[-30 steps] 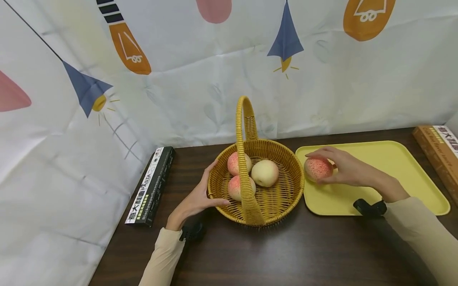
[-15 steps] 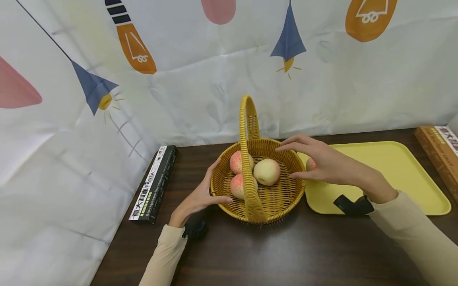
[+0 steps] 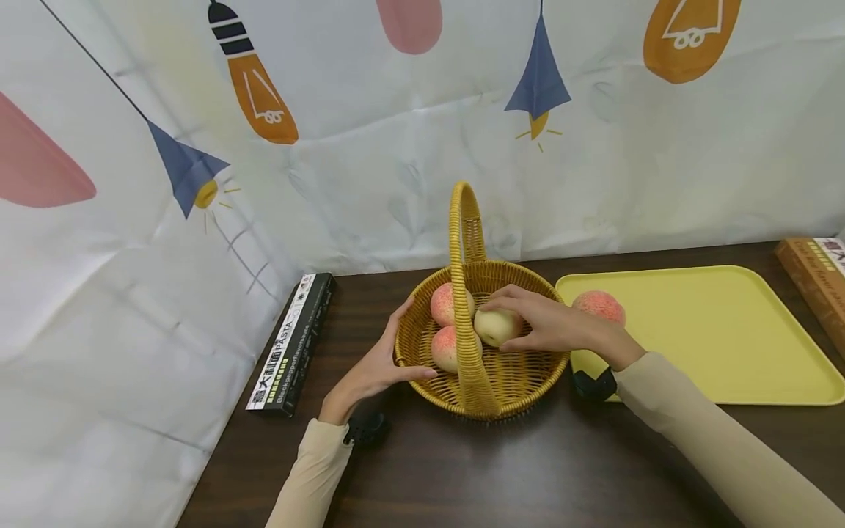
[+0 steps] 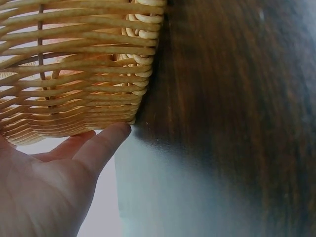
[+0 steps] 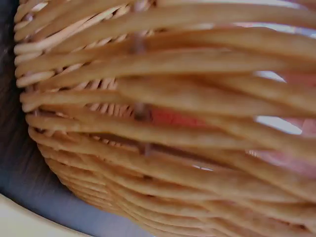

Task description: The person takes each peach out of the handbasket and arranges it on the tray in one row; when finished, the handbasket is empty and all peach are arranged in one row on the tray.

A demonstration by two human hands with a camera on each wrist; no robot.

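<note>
Behind my worktop [image 3: 462, 469] hangs a white cloth printed with orange bulbs, blue cones and pink shapes. On the dark wood, going down in size, I see a yellow tray [image 3: 713, 345] to the right, a round wicker basket [image 3: 521, 381] with a tall handle [image 3: 466, 242] just beside it, a black pasta box [image 3: 290, 345] well to the left and a brown box [image 3: 815, 279] at the far right edge.

My left hand [image 3: 372, 370] rests against the basket's left wall, its fingers [image 4: 101, 145] straight and relaxed, thumb on the rim. My right hand [image 3: 548, 326] reaches over the rim into the basket, its fingers curled round the pale peach [image 3: 495, 326], which sits inside to the right of the handle. Two pink peaches lie in the basket on the handle's far side: the upper peach [image 3: 445, 302] and the lower peach [image 3: 445, 346]. A fourth, the speckled peach [image 3: 599, 304], lies on the tray's near-left corner, partly hidden by my wrist.

The pale peach looks cream-yellow, smooth, round, with hardly any blush, so I judge it slippery in a loose grip. My worry is that lifting it could knock my knuckles on the handle, or that it drops back and rolls. If my left hand eases off, the light basket might slide or tip.
</note>
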